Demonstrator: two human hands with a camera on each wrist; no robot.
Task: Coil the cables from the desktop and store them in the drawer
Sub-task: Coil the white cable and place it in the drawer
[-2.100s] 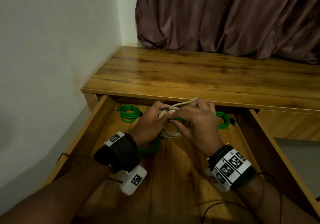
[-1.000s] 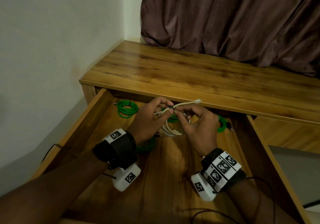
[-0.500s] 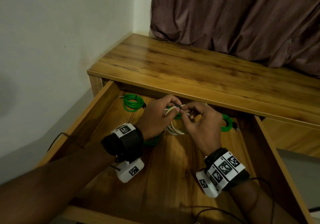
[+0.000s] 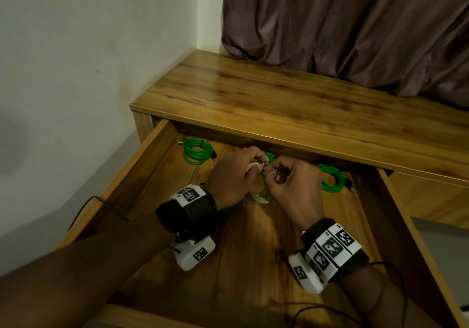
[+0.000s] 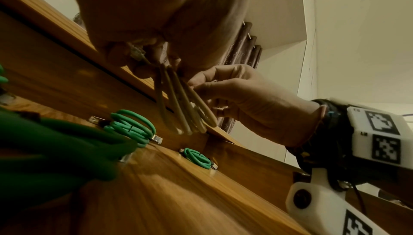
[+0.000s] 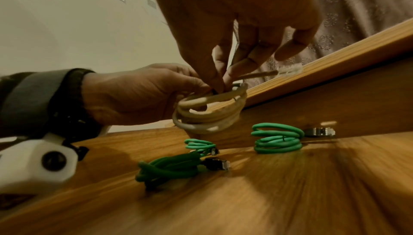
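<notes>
Nearest, left hand and right hand meeting above the open drawer, fingers of both curled in a pinch at the top of the white cable. Coil hanging in several loops below the fingertips, clear of the drawer floor (1 clear plug end sticking out toward the desk edge). Farther back on the drawer floor, coiled green cables lying apart. Beyond, desktop, then curtain.
</notes>
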